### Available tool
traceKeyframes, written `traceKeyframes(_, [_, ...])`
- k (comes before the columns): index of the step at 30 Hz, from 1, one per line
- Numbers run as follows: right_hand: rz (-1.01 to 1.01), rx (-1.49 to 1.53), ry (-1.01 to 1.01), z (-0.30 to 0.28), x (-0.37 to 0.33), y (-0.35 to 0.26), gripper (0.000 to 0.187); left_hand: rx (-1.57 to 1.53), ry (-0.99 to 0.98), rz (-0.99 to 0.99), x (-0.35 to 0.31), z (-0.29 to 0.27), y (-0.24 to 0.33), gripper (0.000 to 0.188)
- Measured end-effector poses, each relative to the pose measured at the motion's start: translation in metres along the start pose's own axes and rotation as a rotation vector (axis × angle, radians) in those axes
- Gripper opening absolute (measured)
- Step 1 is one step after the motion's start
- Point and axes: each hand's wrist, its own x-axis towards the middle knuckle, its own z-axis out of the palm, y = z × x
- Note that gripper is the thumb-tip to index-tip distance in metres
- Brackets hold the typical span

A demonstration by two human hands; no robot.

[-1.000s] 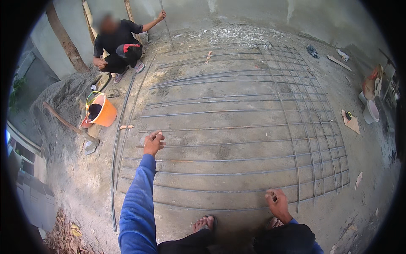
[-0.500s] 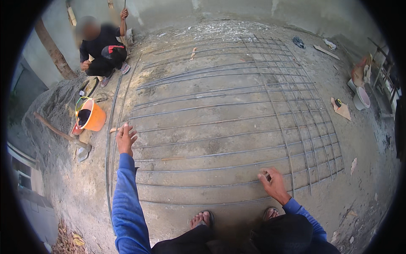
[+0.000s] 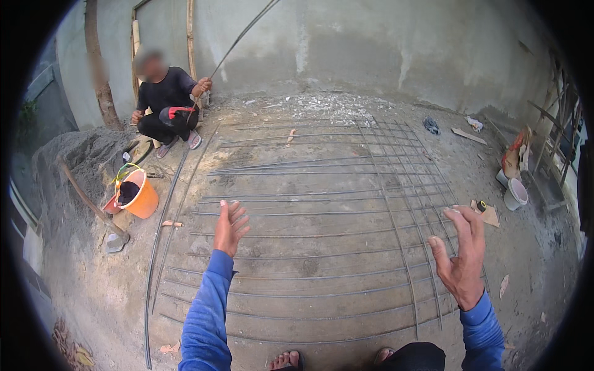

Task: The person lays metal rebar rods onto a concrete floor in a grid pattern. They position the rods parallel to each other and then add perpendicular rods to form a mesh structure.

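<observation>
Head view: left hand (image 3: pixel 230 227) and right hand (image 3: pixel 461 253) both raised, fingers spread, holding nothing, above the rebar grid (image 3: pixel 322 216) lying flat on concrete floor (image 3: pixel 544 290). Orange bucket (image 3: pixel 141 195) at left.

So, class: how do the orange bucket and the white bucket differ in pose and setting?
The orange bucket leans tilted, mouth showing a dark inside, beside the sand pile on the left. The white bucket stands upright at the right edge and looks smaller. Both sit on the concrete ground, outside the rebar grid.
</observation>
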Motion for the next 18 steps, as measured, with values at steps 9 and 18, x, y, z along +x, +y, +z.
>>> traceKeyframes(9, [-0.584, -0.589, 0.509, -0.073, 0.232, -0.077, 0.075, -0.229, -0.26, -0.049, 0.01, 0.072, 0.007, 0.099])
traceKeyframes(18, [-0.047, -0.308, -0.973, 0.047, 0.173, 0.012, 0.096, -0.502, -0.322, -0.211, 0.021, 0.084, -0.043, 0.11])
